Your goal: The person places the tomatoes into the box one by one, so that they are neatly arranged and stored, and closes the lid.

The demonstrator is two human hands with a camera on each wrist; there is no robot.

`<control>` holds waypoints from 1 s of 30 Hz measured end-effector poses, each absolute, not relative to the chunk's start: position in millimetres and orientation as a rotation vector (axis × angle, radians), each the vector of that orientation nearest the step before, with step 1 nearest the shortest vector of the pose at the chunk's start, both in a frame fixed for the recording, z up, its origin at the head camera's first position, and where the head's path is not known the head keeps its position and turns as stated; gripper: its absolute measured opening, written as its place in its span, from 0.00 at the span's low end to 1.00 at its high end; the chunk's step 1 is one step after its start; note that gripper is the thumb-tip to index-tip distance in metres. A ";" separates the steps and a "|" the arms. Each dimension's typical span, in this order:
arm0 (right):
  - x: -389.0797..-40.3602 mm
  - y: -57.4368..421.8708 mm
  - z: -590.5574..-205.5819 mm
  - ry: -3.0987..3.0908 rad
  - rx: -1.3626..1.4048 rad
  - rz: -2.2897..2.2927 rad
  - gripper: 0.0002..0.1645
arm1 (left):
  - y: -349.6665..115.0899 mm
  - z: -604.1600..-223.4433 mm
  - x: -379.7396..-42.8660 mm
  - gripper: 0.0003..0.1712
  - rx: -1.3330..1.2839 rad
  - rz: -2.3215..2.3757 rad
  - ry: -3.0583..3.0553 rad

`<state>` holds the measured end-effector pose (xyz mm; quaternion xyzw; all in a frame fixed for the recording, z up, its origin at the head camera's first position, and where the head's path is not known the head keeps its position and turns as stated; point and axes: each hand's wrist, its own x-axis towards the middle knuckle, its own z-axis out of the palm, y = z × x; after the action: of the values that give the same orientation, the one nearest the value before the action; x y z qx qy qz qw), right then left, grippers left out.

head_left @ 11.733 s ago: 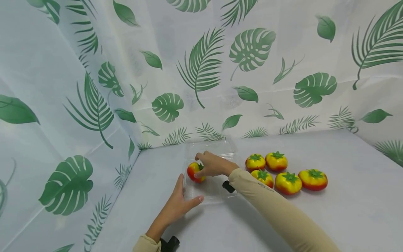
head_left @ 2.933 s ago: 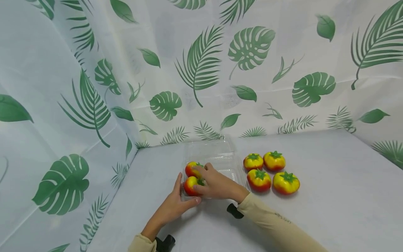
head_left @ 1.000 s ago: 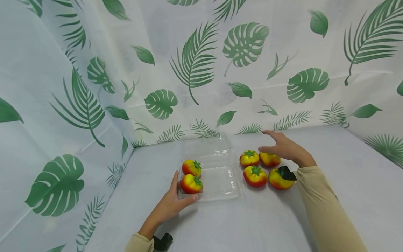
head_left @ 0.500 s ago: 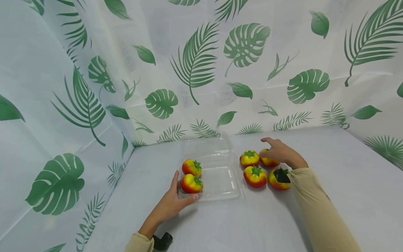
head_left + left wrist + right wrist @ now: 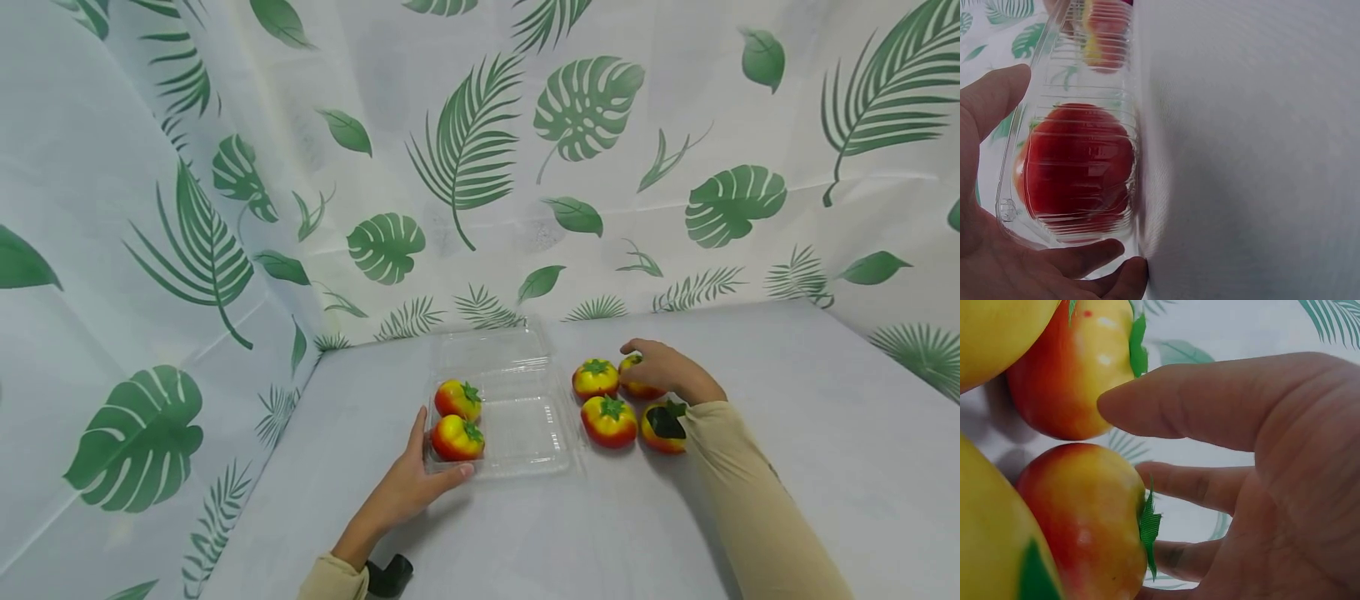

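A clear plastic clamshell box (image 5: 521, 429) lies with its lid folded back. Two yellow-red toy persimmons, a far one (image 5: 454, 400) and a near one (image 5: 456, 438), sit along its left side. My left hand (image 5: 405, 493) rests at the box's near left corner, thumb and fingers spread; in the left wrist view a persimmon (image 5: 1079, 169) shows red through the ribbed wall. My right hand (image 5: 663, 368) reaches over the back right persimmon (image 5: 643, 390) of the loose group. In the right wrist view, thumb and fingers stand apart beside a persimmon (image 5: 1082, 519); contact is unclear.
Other loose persimmons sit right of the box: back left (image 5: 595, 379), front left (image 5: 609, 423) and front right (image 5: 654, 442), the last partly hidden by the wrist camera (image 5: 667, 421). A leaf-print curtain (image 5: 480, 183) borders the white table (image 5: 525, 542) behind and on the left.
Earlier, the right hand set a second persimmon in the box beside the first. It then moved right and has lowered onto the back right loose persimmon. The left hand stays at the box.
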<state>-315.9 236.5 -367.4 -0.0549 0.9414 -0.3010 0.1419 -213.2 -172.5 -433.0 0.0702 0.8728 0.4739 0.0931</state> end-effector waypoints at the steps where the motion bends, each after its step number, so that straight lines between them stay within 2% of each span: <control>1: -315.9 236.6 -368.0 2.715 -0.153 -0.870 0.42 | -172.2 -433.1 -213.3 0.72 0.204 1.404 2.592; 17: -316.0 236.6 -366.7 2.760 -0.071 -0.886 0.37 | -170.7 -432.1 -212.1 0.72 0.194 1.392 2.601; 30: -305.7 231.3 -346.0 2.882 -0.236 -0.947 0.36 | -171.3 -431.8 -213.1 0.72 0.189 1.390 2.600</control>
<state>-305.7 231.3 -346.0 -0.0774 0.9460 -0.3108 0.0496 -213.1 -171.3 -431.8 0.0638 0.8762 0.4684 0.0933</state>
